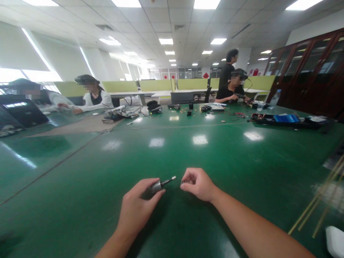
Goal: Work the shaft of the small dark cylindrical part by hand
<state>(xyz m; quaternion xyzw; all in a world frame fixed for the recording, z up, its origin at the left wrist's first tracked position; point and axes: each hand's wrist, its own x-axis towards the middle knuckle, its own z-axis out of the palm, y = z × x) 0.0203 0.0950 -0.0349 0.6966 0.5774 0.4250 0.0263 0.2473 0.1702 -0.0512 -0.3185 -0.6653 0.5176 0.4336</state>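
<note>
Over green tabletop (129, 150), left fingers (155, 200) span cylinder (156, 187), right fingers (189, 187) pinch metal (182, 182).

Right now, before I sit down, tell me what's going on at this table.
Someone is working with two bare hands over a green table. The left hand grips a metal cylinder, its thin shaft pointing towards the right hand. That hand pinches a small metallic piece, mostly hidden by the fingers. The two parts are apart. Farther back, other people are around the table.
</note>
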